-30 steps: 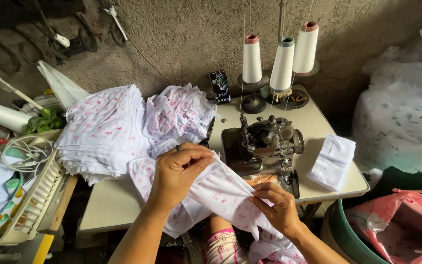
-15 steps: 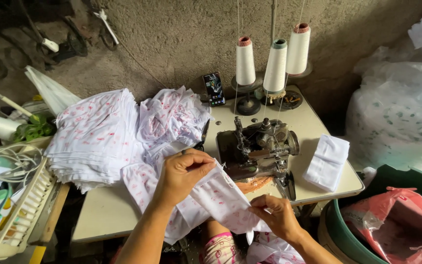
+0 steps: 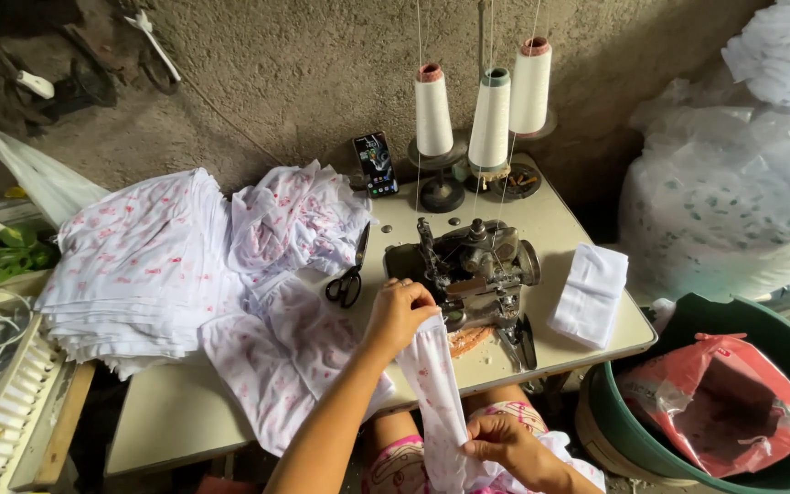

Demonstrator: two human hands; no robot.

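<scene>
Stack of printed cloth (image 3: 130,274) at bench left edge. Sewing machine (image 3: 468,270) at centre. Fabric strip (image 3: 436,393) draped over front edge: light, limp; best pinched at ends. Left hand (image 3: 398,316) clamped on top, right hand (image 3: 505,446) pinching bottom.

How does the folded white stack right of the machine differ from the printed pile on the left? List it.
The white stack is plain, small and neatly squared; the printed pile bears pink marks, is far larger and has ragged, overhanging edges. Neither hand touches either. Both are folded cloth lying on the table.
</scene>
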